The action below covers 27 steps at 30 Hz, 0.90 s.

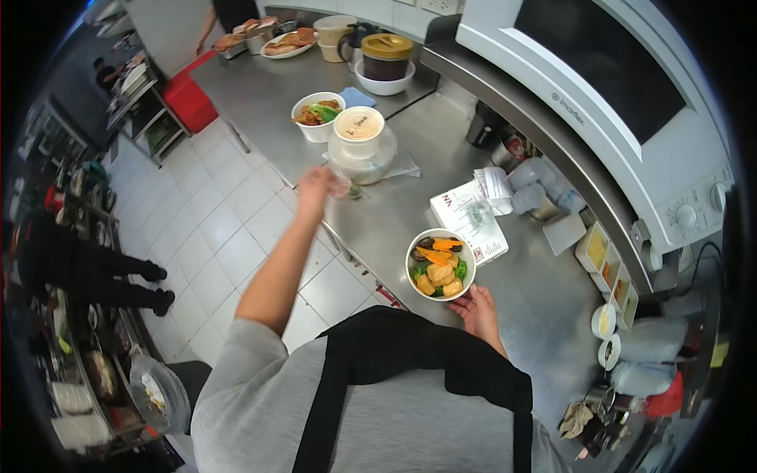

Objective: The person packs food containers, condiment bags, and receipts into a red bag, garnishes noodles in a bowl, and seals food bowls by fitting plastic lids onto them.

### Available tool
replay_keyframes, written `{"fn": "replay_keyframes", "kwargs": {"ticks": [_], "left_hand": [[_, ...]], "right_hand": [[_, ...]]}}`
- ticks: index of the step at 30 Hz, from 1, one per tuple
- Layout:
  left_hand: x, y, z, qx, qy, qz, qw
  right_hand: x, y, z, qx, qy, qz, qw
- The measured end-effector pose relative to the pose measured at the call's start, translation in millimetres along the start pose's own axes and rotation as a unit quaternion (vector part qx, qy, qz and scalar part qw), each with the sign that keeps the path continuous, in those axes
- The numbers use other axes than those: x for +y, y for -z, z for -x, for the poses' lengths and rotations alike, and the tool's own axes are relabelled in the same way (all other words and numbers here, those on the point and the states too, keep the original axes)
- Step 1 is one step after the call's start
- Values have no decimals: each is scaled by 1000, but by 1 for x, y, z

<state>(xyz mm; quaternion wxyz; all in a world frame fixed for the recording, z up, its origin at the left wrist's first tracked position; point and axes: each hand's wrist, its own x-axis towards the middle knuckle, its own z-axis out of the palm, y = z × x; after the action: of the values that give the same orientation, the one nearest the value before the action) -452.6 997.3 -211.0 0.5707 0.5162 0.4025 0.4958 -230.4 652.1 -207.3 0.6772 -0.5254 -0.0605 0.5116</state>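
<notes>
R hand (477, 311) was rested, loosely spread, against the bowl (440, 266) on the counter (536, 307); light support, w/ bowl kept level, was judged best. L hand (315, 189) was blurred nr a sm. clear item (355, 191); its grip couldn't be told. Beyond, a lidded tub (359, 134) was seen.

Counter (530, 315) was steel. White-tiled floor (225, 225) ran along the counter's left, red box (191, 96) stood off its far-left corner. Pale tiled wall (404, 17) rose behind the counter's far end; steel shelf (544, 118) with a white microwave (611, 102) sat above its right side.
</notes>
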Motion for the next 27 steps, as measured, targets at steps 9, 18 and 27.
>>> {"fn": "replay_keyframes", "kwargs": {"ticks": [9,18,27], "left_hand": [[-32,32,-210,108,162,-6,981],[31,140,-215,4,80,-64,995],[204,100,-10,-133,0,-216,967]], "right_hand": [[11,3,-10,86,92,202,971],[-45,90,116,262,121,-50,956],[-98,244,140,336,82,169,923]]}}
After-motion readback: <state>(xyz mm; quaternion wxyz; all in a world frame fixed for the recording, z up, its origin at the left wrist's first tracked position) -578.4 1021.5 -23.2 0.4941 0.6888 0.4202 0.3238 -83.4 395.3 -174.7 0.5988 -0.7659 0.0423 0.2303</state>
